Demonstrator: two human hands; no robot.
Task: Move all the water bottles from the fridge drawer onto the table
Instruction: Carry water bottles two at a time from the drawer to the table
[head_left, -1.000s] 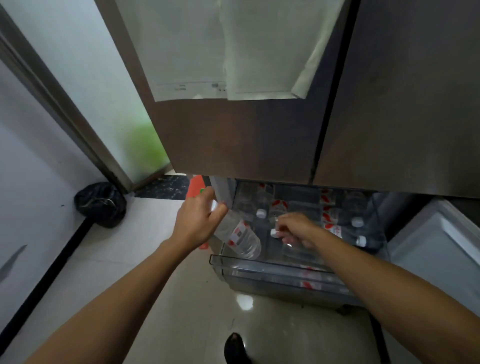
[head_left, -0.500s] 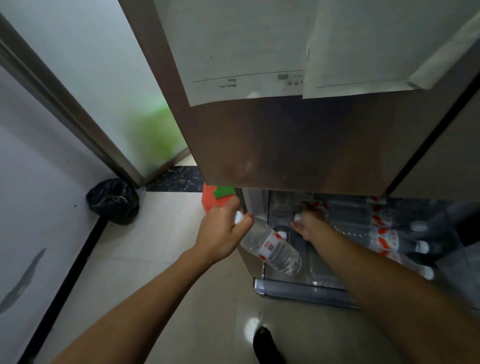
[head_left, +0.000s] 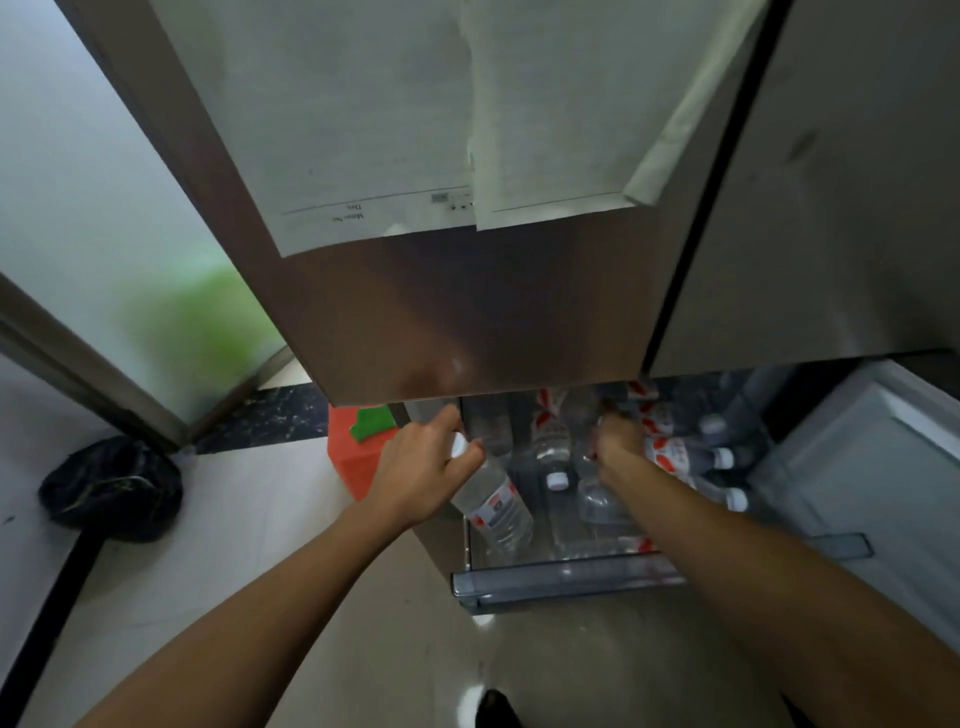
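Observation:
My left hand (head_left: 423, 470) grips a clear water bottle (head_left: 496, 506) by its white-capped neck, the body slanting down over the left end of the open fridge drawer (head_left: 545, 584). My right hand (head_left: 618, 441) reaches deep into the drawer among several lying bottles with red-and-white labels (head_left: 675, 457); its fingers curl around one of them, though the grasp is partly hidden under the fridge door. Another bottle (head_left: 553, 460) lies between my hands.
The closed upper fridge doors (head_left: 493, 301), with papers stuck on them, overhang the drawer. An open white drawer front (head_left: 857, 493) stands at the right. A red-and-green object (head_left: 358, 452) sits left of the drawer, a black bag (head_left: 111, 488) on the floor by the wall.
My right hand has pushed farther back into the drawer. My left hand keeps the same bottle, barely shifted. The camera has tilted and moved closer to the fridge.

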